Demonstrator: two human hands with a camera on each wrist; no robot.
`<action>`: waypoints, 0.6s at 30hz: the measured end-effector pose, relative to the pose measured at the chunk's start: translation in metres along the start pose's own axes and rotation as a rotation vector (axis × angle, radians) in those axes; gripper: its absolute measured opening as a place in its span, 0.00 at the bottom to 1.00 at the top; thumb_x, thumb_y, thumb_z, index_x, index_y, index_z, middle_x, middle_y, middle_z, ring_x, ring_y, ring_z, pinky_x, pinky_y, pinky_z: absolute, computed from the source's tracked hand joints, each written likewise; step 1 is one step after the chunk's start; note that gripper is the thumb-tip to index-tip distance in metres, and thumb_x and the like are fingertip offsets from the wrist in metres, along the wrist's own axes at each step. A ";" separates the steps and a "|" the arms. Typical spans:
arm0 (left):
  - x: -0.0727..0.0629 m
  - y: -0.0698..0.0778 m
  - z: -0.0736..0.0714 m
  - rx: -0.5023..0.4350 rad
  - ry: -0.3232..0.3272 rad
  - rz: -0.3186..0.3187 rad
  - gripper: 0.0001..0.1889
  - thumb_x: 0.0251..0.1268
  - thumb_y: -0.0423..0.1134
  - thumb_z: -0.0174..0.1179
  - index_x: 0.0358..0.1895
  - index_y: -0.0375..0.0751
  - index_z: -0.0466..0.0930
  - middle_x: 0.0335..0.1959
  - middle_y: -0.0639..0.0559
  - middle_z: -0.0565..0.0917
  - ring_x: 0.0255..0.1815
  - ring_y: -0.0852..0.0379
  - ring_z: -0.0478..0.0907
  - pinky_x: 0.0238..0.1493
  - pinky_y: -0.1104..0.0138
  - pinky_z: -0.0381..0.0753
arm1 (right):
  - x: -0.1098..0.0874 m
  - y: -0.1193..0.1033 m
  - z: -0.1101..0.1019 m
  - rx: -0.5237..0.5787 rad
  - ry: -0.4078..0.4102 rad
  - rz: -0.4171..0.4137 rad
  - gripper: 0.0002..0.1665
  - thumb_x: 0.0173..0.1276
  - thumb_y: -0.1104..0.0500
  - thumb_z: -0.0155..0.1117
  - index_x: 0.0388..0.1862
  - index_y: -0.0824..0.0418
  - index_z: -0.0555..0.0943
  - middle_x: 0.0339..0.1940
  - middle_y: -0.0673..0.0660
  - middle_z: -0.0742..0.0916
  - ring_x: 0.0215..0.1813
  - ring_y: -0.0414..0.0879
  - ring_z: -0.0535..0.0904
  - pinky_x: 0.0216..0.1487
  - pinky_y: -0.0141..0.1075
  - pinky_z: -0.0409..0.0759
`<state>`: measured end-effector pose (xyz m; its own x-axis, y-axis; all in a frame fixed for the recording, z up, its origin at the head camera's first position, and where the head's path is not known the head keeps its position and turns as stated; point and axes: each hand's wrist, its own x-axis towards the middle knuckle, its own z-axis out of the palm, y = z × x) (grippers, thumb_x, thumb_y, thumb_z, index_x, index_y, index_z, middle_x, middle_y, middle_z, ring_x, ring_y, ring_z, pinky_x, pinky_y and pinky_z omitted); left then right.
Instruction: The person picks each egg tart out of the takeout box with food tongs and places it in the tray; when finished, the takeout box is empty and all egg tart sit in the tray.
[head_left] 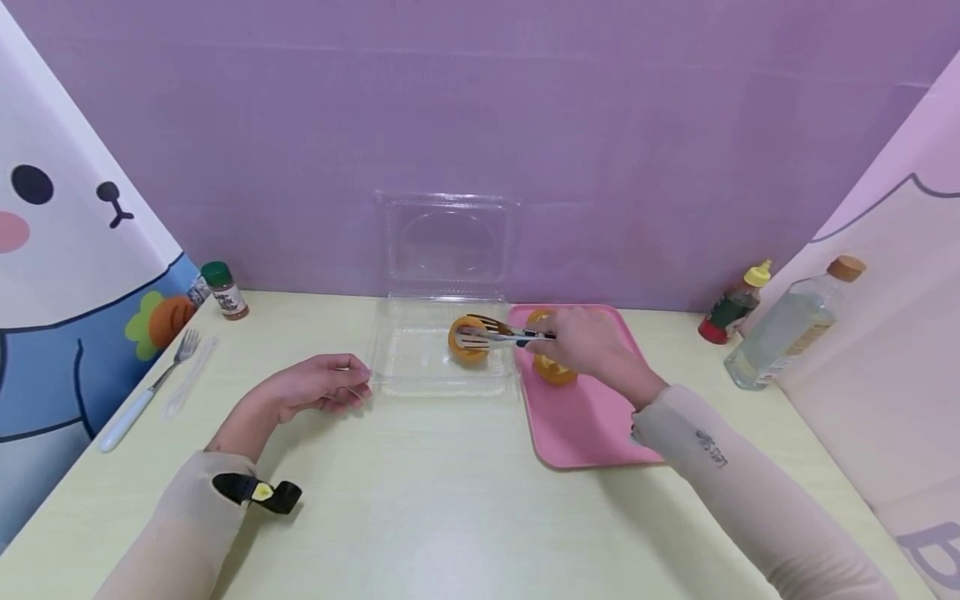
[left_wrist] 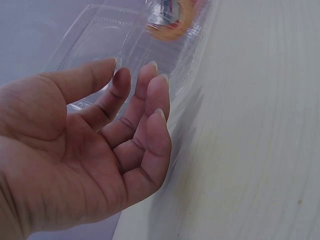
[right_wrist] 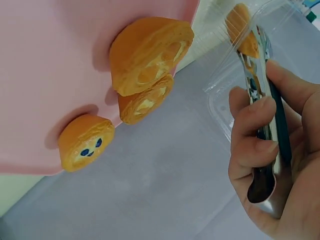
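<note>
My right hand (head_left: 581, 337) grips metal serving tongs (right_wrist: 274, 112) with dark handle inserts. The tongs' slotted ends are on an egg tart (head_left: 468, 357) over the base of a clear hinged plastic container (head_left: 427, 385), whose lid stands raised at the back. My left hand (head_left: 326, 383) is at the container's left front edge. Thumb and index finger appear to pinch its rim; the other fingers curl loosely. Under my right arm is a pink tray (head_left: 570, 437). Three more tarts lie on it in the right wrist view, one topped with blueberries (right_wrist: 87, 142).
Along the left edge lie a fork (head_left: 153, 387) and clear wrapped cutlery (head_left: 191, 375), with a green-capped spice jar (head_left: 227, 293) behind. At the far right stand a yellow-topped sauce bottle (head_left: 733, 304) and a tall corked glass bottle (head_left: 787, 329). A purple backdrop (head_left: 637, 125) borders the table.
</note>
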<state>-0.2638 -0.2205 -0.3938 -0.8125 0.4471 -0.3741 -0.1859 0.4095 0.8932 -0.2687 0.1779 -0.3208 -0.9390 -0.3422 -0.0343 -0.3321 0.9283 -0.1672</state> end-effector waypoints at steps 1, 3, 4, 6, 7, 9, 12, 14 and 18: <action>0.000 0.000 0.000 0.000 0.000 -0.001 0.15 0.76 0.47 0.55 0.50 0.37 0.74 0.45 0.48 0.84 0.44 0.55 0.82 0.46 0.62 0.79 | 0.000 0.000 0.000 0.014 -0.003 0.003 0.19 0.68 0.44 0.68 0.55 0.47 0.86 0.15 0.45 0.71 0.18 0.40 0.63 0.23 0.34 0.60; 0.000 0.000 0.000 0.000 -0.001 0.001 0.15 0.76 0.47 0.54 0.50 0.38 0.74 0.45 0.48 0.84 0.44 0.55 0.81 0.46 0.62 0.79 | 0.000 0.001 0.000 0.038 -0.009 0.011 0.19 0.68 0.43 0.68 0.54 0.47 0.87 0.15 0.45 0.73 0.19 0.40 0.65 0.24 0.34 0.62; -0.001 0.001 0.000 0.000 -0.001 0.002 0.14 0.76 0.47 0.54 0.50 0.38 0.74 0.45 0.48 0.84 0.44 0.55 0.81 0.46 0.62 0.79 | -0.001 0.001 0.000 0.048 -0.011 0.016 0.19 0.67 0.43 0.68 0.54 0.47 0.87 0.16 0.45 0.73 0.20 0.41 0.66 0.25 0.34 0.63; -0.001 0.001 0.000 0.000 -0.003 0.004 0.14 0.76 0.47 0.55 0.49 0.39 0.75 0.45 0.48 0.84 0.44 0.55 0.81 0.46 0.62 0.79 | -0.002 0.002 -0.001 0.074 -0.015 0.025 0.20 0.67 0.43 0.69 0.56 0.47 0.86 0.16 0.46 0.73 0.20 0.41 0.66 0.26 0.34 0.64; -0.001 0.001 0.000 -0.001 -0.004 0.006 0.14 0.76 0.47 0.55 0.49 0.39 0.75 0.45 0.48 0.84 0.44 0.55 0.81 0.46 0.62 0.79 | -0.002 0.002 -0.001 0.082 -0.013 0.023 0.21 0.67 0.43 0.69 0.56 0.48 0.86 0.16 0.46 0.73 0.20 0.41 0.66 0.26 0.34 0.64; -0.001 0.001 -0.001 -0.002 -0.006 0.007 0.14 0.76 0.47 0.55 0.49 0.39 0.75 0.45 0.48 0.84 0.44 0.55 0.81 0.47 0.62 0.79 | -0.002 0.003 -0.001 0.097 -0.008 0.010 0.20 0.67 0.45 0.69 0.56 0.48 0.86 0.16 0.46 0.73 0.20 0.41 0.65 0.25 0.34 0.64; 0.000 0.000 -0.001 -0.002 -0.007 0.007 0.14 0.76 0.47 0.55 0.48 0.39 0.75 0.45 0.48 0.84 0.44 0.55 0.81 0.47 0.62 0.79 | -0.002 0.004 -0.001 0.117 0.002 -0.019 0.18 0.68 0.47 0.69 0.54 0.49 0.87 0.16 0.46 0.74 0.20 0.40 0.66 0.26 0.34 0.65; 0.000 0.000 -0.001 -0.001 -0.006 0.007 0.14 0.76 0.47 0.55 0.48 0.39 0.75 0.45 0.48 0.84 0.44 0.55 0.81 0.47 0.62 0.79 | -0.002 0.005 -0.001 0.142 0.002 -0.029 0.16 0.68 0.48 0.69 0.52 0.50 0.88 0.17 0.45 0.75 0.21 0.41 0.67 0.26 0.34 0.66; -0.001 0.001 0.000 0.000 -0.006 0.008 0.14 0.76 0.47 0.55 0.48 0.39 0.75 0.45 0.48 0.84 0.44 0.55 0.81 0.46 0.62 0.79 | -0.004 0.006 -0.004 0.208 -0.012 -0.011 0.12 0.68 0.48 0.69 0.46 0.49 0.90 0.17 0.45 0.76 0.21 0.41 0.68 0.27 0.35 0.68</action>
<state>-0.2632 -0.2210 -0.3927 -0.8103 0.4553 -0.3690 -0.1796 0.4064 0.8959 -0.2674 0.1852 -0.3181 -0.9341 -0.3545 -0.0425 -0.3154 0.8751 -0.3670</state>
